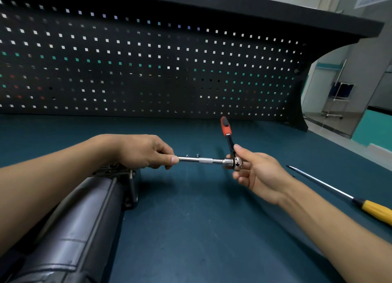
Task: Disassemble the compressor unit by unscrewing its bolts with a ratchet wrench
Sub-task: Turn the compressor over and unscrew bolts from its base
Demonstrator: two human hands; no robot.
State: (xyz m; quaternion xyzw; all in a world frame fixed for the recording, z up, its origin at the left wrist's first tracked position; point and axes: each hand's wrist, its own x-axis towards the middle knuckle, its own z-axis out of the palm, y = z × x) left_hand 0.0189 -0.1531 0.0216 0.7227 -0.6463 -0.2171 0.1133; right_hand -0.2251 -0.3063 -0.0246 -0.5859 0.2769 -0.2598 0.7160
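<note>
While left hand (146, 151) pinches extension bar (203, 160), right hand (256, 174) grips ratchet wrench (226, 127) above open mat (191, 219).

Your left hand (144, 151) and right hand (256, 172) are bare, the thumbnails cut short and rounded. Your left forearm (53, 176) and right forearm (331, 225) are bare as well, uncovered from the wrists to the edge of view

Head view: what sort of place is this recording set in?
Probably a workshop or training-lab workbench: a black pegboard backs it, a teal bench mat covers it, and a ratchet wrench and a yellow-handled screwdriver are out.
</note>
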